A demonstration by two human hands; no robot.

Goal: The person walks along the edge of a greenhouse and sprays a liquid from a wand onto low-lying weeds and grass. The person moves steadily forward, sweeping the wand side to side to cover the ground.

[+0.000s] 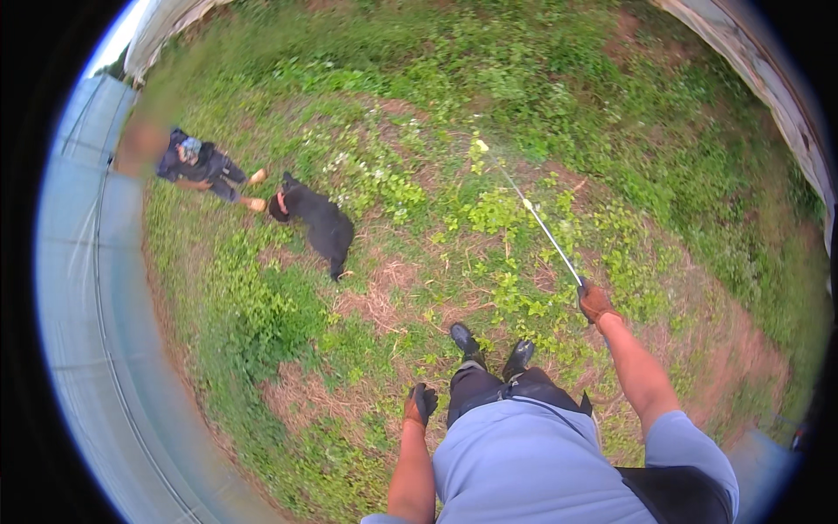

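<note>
Head view is showing the right hand (596, 302), gloved, closing around a thin spray wand (532, 211) that is pointing toward 11 o'clock over the weeds (489, 210), keeping the nozzle clear of both boots (489, 349). The left hand (422, 403) is hanging at 7 o'clock, loosely curled, holding nothing. A black dog (319, 223) is standing at 10 o'clock.

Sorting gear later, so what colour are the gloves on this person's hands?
Orange with black, clearest on the right hand in the head view.

Right hand (596, 303) grips a thin spray wand (534, 213) over weedy grass (419, 201).
</note>
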